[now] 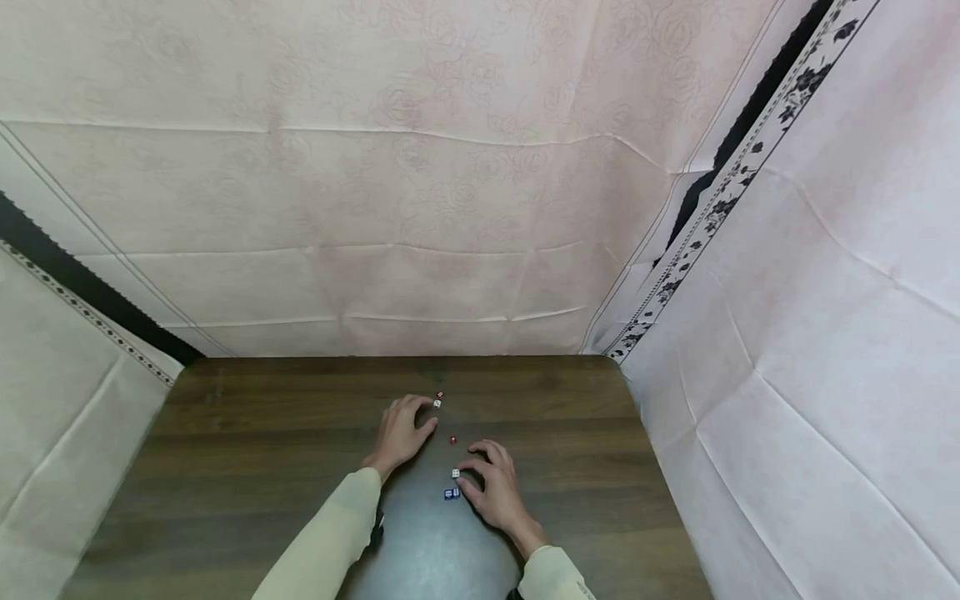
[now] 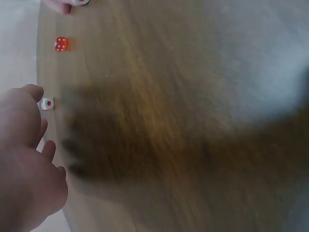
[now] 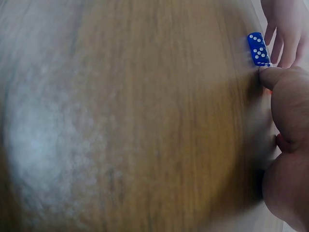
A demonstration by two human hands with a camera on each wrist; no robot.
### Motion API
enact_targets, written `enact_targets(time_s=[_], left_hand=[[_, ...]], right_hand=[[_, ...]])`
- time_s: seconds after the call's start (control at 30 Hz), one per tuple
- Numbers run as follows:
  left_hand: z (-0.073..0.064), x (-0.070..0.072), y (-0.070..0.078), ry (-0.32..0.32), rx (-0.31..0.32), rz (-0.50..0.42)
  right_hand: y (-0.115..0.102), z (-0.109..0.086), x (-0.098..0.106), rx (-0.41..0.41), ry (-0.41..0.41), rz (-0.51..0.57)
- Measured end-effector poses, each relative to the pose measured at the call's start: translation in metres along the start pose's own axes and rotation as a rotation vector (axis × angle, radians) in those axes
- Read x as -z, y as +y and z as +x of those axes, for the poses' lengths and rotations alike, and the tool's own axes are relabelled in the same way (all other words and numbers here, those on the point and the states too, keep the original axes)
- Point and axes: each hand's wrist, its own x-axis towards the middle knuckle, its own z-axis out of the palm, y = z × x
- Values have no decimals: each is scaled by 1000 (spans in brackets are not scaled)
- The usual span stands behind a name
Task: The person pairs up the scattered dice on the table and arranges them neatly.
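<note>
On the wooden table [image 1: 247, 467], my left hand [image 1: 401, 433] reaches forward with relaxed fingers. Its index fingertip is right at a white die [image 1: 437, 403], which shows one red pip in the left wrist view; the thumb is spread apart from it. A small red die [image 1: 440, 395] sits just behind that one. My right hand [image 1: 497, 490] pinches another white die [image 1: 455, 473] between thumb and index fingertips, the other fingers bent. Close by its thumb, two blue dice [image 3: 259, 50] lie side by side. Between the hands is a red die [image 2: 61, 44].
Pale patterned cloth [image 1: 450, 192] hangs behind the table, with more cloth [image 1: 810, 400] along the right side and on the left. The table's far edge lies a short way beyond the left hand.
</note>
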Motion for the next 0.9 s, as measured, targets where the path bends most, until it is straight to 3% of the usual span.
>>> enact_targets(time_s=[0.13,0.4,0.53,0.7,0.9], left_hand=[[6,-5,-4,-20,27,21],[16,-9,2,6,22,46],[18,-9,7,-36,37,83],[21,-11,10,-62,66,114],[18,-15,9,-41,81,117]], right_hand=[[3,0,-3,7,3,-21],[4,0,-2,9,13,-29],[2,0,-1,0,9,-23],[0,1,0,-9,6,-17],[0,1,0,-13,1,-15]])
